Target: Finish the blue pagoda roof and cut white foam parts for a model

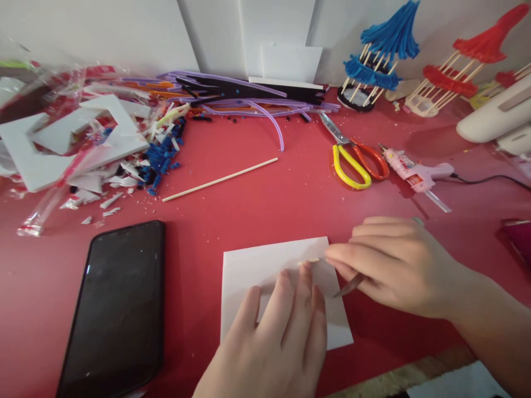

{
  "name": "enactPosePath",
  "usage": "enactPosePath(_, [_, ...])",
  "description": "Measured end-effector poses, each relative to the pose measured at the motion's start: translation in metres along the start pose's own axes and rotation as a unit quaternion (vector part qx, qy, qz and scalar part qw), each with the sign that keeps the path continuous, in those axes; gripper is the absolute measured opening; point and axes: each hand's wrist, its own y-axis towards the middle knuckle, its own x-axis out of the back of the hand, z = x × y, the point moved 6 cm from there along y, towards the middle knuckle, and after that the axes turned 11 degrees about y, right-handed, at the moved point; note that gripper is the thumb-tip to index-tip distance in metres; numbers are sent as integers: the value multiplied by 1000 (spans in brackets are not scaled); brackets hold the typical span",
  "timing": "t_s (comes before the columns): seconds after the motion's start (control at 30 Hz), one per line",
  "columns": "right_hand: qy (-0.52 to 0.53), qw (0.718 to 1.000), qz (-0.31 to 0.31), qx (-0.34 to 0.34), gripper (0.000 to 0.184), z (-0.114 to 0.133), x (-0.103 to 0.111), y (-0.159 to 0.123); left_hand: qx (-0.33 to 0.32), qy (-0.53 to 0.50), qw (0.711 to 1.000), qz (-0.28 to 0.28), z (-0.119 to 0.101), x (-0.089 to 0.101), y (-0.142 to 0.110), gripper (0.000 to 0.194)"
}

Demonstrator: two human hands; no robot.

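Note:
A white foam sheet (244, 265) lies on the red table in front of me. My left hand (282, 337) rests on it with the fingers spread, one fingertip pressing near a short piece of pale stick (313, 260). Just right of that piece is my right hand (394, 265), its fingers closed around a dark pointed blade (350, 286). The blade's tip points down and left over the sheet's right edge; its rear end is hidden in the hand. A longer wooden stick (219, 179) lies farther back.
A black phone (118, 309) lies at left. Foam offcuts (120, 124) and blue clippings (161, 160) are piled behind it, beside purple pipe cleaners (269, 105). Scissors (352, 160), a pink glue gun (418, 171), a blue-roofed model (373, 72) and a red-roofed model (452, 83) stand or lie back right.

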Motion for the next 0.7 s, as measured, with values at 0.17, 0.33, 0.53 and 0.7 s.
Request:
enactPosePath(0.17, [-16, 999, 7, 44, 30, 9, -9, 4, -4, 5, 1000, 2, 0, 0, 0, 44])
enactPosePath(0.33, [-24, 999, 13, 39, 31, 10, -13, 6, -10, 7, 1000, -16, -1, 0, -2, 46])
enactPosePath(0.53, [-23, 999, 12, 34, 31, 11, -13, 5, 5, 5, 1000, 9, -3, -3, -4, 48])
enactPosePath(0.7, [-18, 999, 18, 29, 31, 11, -15, 5, 3, 14, 1000, 10, -5, -3, -4, 48])
